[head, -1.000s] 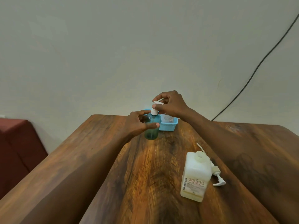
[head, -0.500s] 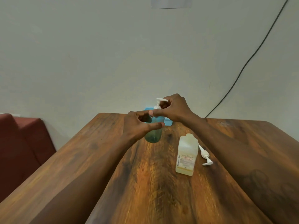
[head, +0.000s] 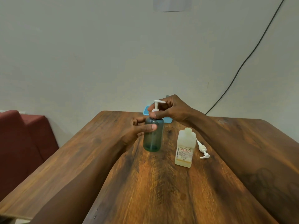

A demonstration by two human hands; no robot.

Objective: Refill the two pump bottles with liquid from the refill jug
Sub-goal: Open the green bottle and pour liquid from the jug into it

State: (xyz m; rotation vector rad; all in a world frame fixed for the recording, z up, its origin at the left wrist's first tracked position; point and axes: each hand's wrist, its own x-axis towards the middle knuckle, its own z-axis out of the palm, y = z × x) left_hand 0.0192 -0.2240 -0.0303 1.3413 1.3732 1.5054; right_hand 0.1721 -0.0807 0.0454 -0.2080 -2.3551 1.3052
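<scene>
Two hands on translucent teal round plastic pump bottle, upright on wooden bench, centre frame. Left hand wraps bottle body, thumb across front. Right hand pinches base of fitted white pump top.

Step, likely: unscrewing pump.

White square plastic bottle right of centre, neck open. Loose white pump head lies just beside it. Blue plastic basket behind hands. Refill jug not identifiable.

Next: twist top free, lift tube straight out, keep bottle steady.

Table, basket, couch, wire
Blue basket just behind the fingers; red couch far to their left; black wire up to their right.
</scene>
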